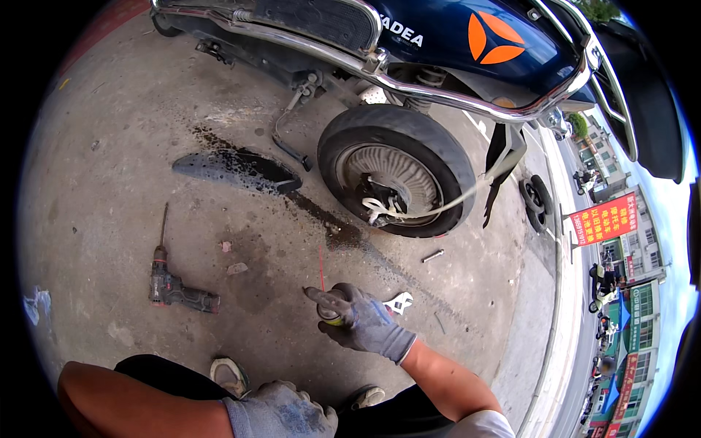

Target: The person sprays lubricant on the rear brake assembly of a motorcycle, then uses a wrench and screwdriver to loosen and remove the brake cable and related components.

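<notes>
My right hand (354,321), gloved in grey, grips a spray can (332,317) with a thin red straw pointing toward the scooter's rear wheel (339,128). A pale strap or tube (423,212) hangs at the hub. An adjustable wrench (400,302) lies just right of that hand. My left hand (281,409), also gloved, rests low by my knee with fingers curled; what they hold, if anything, is hidden. A cordless drill (175,288) with a long bit lies on the concrete at left. A dark wet stain (336,233) runs beside the wheel.
The dark blue scooter (445,44) with chrome bars spans the top. A detached dark panel (219,173) and a small bolt-like metal piece (433,255) lie on the ground. A spare tyre (537,204), red sign (602,217) and street with parked scooters (604,285) are at right.
</notes>
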The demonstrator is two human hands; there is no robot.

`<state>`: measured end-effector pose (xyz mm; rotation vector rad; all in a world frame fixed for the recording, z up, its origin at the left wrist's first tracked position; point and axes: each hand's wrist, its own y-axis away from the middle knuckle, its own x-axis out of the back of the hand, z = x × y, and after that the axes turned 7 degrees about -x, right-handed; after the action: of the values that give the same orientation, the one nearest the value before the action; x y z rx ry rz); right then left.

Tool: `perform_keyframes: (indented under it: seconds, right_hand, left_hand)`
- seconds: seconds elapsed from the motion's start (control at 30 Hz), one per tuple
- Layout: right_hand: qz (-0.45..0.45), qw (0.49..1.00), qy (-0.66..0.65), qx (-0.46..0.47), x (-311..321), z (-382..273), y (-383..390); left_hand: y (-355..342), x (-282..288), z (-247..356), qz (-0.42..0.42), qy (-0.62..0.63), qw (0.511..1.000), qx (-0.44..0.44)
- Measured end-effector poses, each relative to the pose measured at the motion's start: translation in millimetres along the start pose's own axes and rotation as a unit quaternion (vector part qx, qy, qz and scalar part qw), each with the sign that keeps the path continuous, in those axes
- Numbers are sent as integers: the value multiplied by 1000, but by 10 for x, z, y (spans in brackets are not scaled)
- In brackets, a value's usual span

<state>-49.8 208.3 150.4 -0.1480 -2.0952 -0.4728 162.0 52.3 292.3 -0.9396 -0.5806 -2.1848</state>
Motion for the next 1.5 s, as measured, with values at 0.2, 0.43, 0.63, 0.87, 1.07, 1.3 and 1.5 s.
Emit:
perform_keyframes:
  seconds: [0.2, 0.43, 0.63, 0.87, 1.07, 1.3, 1.5]
  right_hand:
    - [-181, 973, 49, 137, -764, 94, 429]
    - [-231, 968, 35, 88, -689, -47, 417]
    - [-231, 973, 18, 24, -521, -59, 321]
    - [-245, 965, 49, 80, -467, -90, 320]
    - [-257, 962, 37, 81, -335, -193, 283]
    - [-250, 963, 52, 83, -411, -93, 299]
    - [-237, 966, 46, 91, -422, -82, 308]
  left_hand:
    - [-35, -113, -6, 9, -15, 1000, -8]
    - [-41, -2, -14, -38, 18, 999, -2]
    - [-18, -16, 11, 1, -1, 1000, 5]
    - [-22, -21, 3, 6, -5, 1000, 1]
    - [-27, -25, 2, 2, -13, 1000, 1]
    - [-41, -44, -16, 10, -7, 1000, -1]
    - [-36, -47, -14, 20, -17, 1000, -1]
